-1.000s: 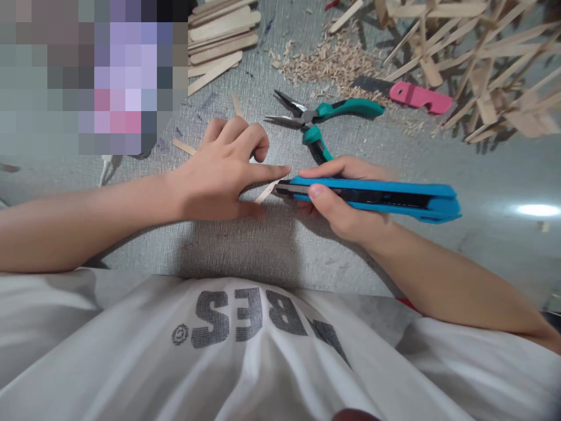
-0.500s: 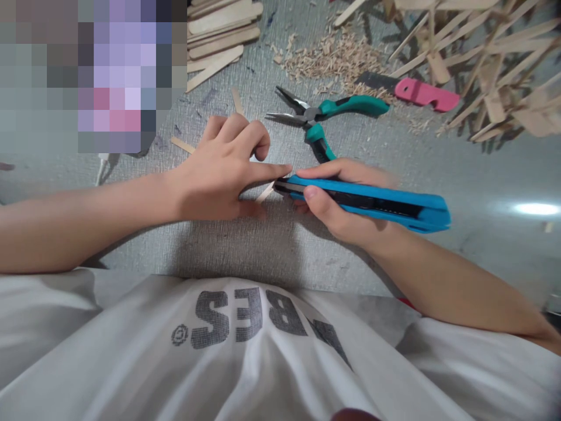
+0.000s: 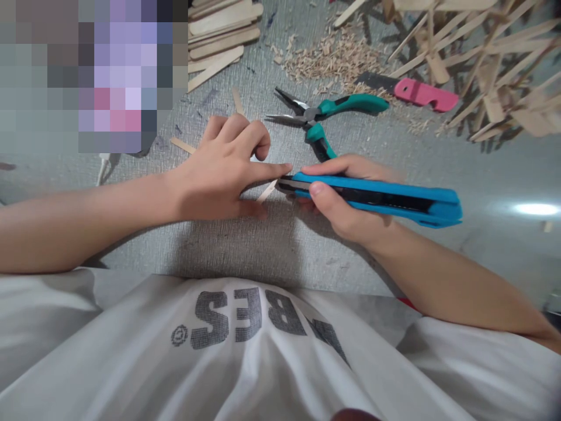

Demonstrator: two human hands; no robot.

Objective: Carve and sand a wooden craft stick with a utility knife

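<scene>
A short strip of pale wooden craft stick (image 3: pixel 267 192) lies on the grey table (image 3: pixel 236 251) under my left hand (image 3: pixel 214 175). The outstretched index finger and the thumb pin it there, while the other fingers are curled. My right hand (image 3: pixel 337 213) grips a blue utility knife (image 3: pixel 416 202), thumb on the black slider track. The knife's tip sits right beside the strip and the left index fingertip. Most of the strip's far end is hidden by finger and knife.
Green-handled needle-nose pliers (image 3: pixel 311 114) lie spread just beyond the hands. Past them are wood shavings (image 3: pixel 337 58) and a pink-handled knife (image 3: pixel 425 95). Craft sticks (image 3: pixel 223 29) are stacked at the back; glued stick pieces (image 3: pixel 491 88) fill the back right. Two stick bits lie near the left hand.
My right hand and the utility knife have shifted slightly to the right, away from the left hand. The left hand and the wooden strip have stayed in place.
</scene>
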